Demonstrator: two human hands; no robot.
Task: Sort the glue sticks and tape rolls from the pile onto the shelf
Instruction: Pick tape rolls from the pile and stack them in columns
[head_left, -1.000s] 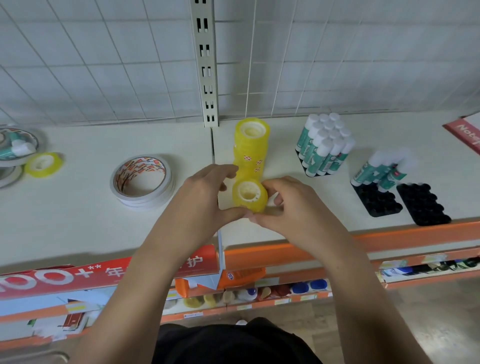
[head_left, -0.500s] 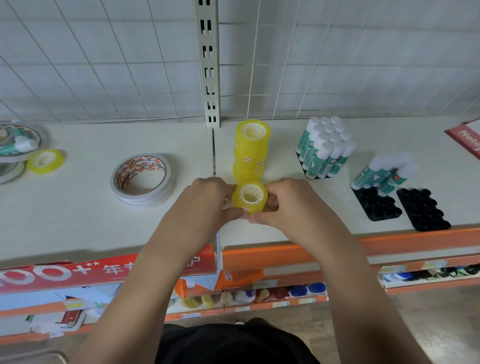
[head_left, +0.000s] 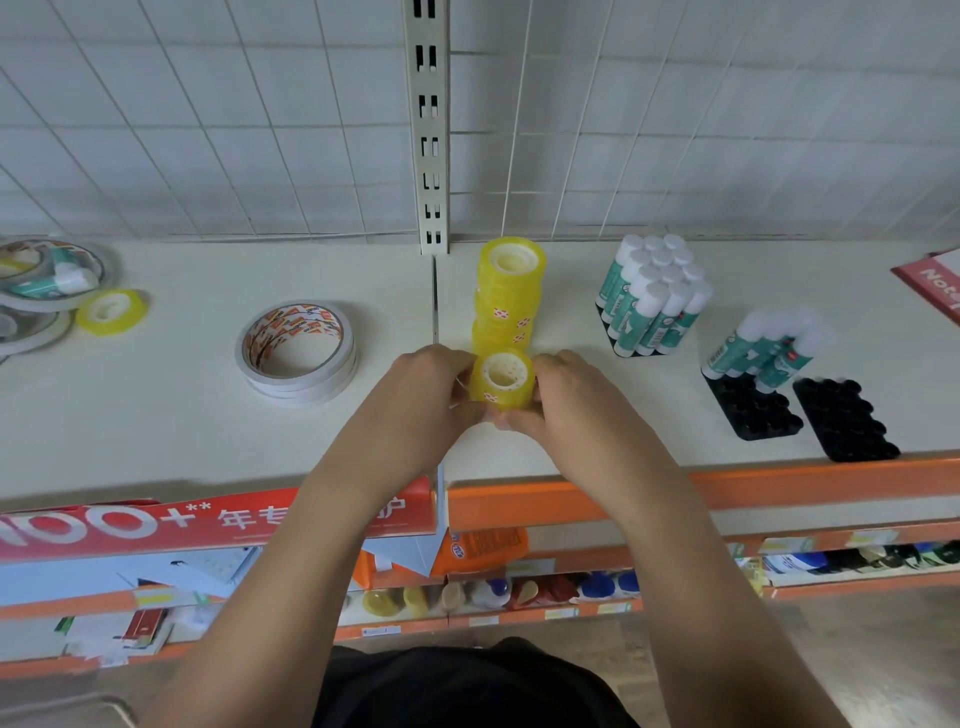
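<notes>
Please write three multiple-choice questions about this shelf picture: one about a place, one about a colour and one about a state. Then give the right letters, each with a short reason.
1. Where do the white tape rolls lie?
A. To the left of the held roll
B. To its right
C. On the floor

2. What colour is the held roll?
A. Red
B. Yellow
C. Black

3. In what state is the rightmost tray?
A. Full
B. Empty
C. Half full

Answers:
1 A: the white tape rolls lie on the shelf beyond the left hand, away from the held roll.
2 B: the roll gripped by the left hand and the right hand is yellow.
3 B: all of the tray's holes are bare.
</notes>
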